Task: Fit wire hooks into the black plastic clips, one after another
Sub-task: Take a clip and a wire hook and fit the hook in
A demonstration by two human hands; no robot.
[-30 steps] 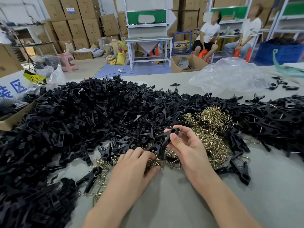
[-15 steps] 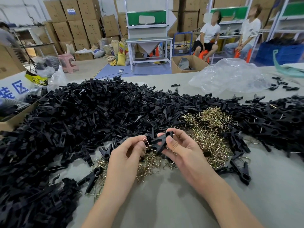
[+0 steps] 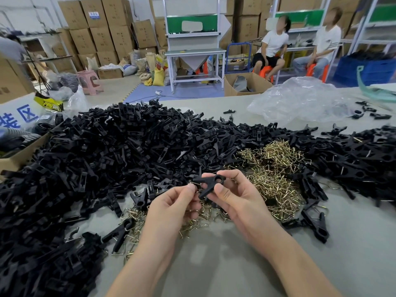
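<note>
Head view: your right hand pinches one black plastic clip between thumb and fingers, held up over the grey table, just above the near edge of the loose brass-coloured wire hooks heap. The clip's long axis runs roughly left-right, slightly tilted. Its round-holed end points up and right, and its two legs splay left and down towards your left hand. Your left hand's thumb and forefinger pinch one small wire hook at the clip's left tip. The hook is mostly hidden by the fingertips, so you can't tell whether it is seated. Counts: one clip held and one hook held. There is one big heap of black clips on the left and a smaller spread of black clips on the right, which is cut off by the frame. The pieces in both are too many and too tangled to count. A few clips with hooks fitted lie near the hands, e.g. one hooked clip. One crumpled clear plastic bag sits far right on the table. Two seated people are behind, faces blurred.
</note>
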